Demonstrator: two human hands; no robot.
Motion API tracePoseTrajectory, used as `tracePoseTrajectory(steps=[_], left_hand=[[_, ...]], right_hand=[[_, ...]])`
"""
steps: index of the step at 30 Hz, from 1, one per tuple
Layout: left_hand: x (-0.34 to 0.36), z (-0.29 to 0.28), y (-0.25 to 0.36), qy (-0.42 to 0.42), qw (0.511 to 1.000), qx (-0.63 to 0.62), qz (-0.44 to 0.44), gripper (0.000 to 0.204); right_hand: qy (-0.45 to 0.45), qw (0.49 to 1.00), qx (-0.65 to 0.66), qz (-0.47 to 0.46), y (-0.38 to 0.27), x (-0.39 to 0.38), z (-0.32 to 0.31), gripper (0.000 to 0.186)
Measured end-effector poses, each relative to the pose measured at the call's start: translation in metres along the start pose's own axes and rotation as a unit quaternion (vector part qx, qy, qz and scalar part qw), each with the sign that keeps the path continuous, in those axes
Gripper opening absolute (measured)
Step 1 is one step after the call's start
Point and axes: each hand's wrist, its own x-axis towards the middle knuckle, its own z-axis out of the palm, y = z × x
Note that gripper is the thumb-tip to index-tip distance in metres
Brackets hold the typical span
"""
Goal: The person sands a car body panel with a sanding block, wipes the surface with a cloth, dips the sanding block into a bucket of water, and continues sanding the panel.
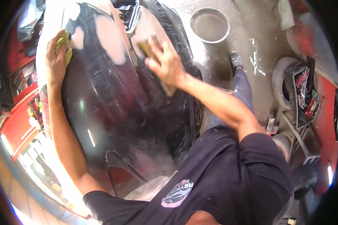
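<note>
My right hand (168, 64) lies over a long, narrow sanding block (170, 90), its fingers spread across the top and somewhat smeared by motion. The block rests on a black car panel (88, 84), beside a pale pinkish filler patch (148, 26). At the panel's left edge, my left hand (55, 56) grips a crumpled yellow-green cloth (68, 55) that pokes out by the fingers. Between the hands, another pinkish patch (109, 39) marks the dark, dusty surface.
A round basin (210, 25) stands on the floor at the far right. My foot (235, 59) is planted below it. A tire (282, 80) and a black bin (302, 93) with assorted items stand further right. Red shelving (24, 108) lies left of the car.
</note>
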Motion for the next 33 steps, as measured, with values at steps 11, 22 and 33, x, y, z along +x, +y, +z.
tracePoseTrajectory(steps=[11, 22, 33], left_hand=[[0.014, 0.008, 0.005, 0.02, 0.993, 0.083, 0.086, 0.044], [-0.146, 0.087, 0.204, -0.198, 0.952, 0.134, 0.19, 0.057], [0.026, 0.209, 0.166, -0.167, 0.925, 0.275, 0.203, 0.03]], right_hand=[[-0.059, 0.992, -0.057, 0.093, 0.119, 0.094, -0.027, 0.061], [-0.032, 0.89, -0.203, 0.406, 0.294, -0.143, -0.387, 0.063], [-0.005, 0.864, -0.255, 0.434, 0.308, -0.181, -0.509, 0.07]])
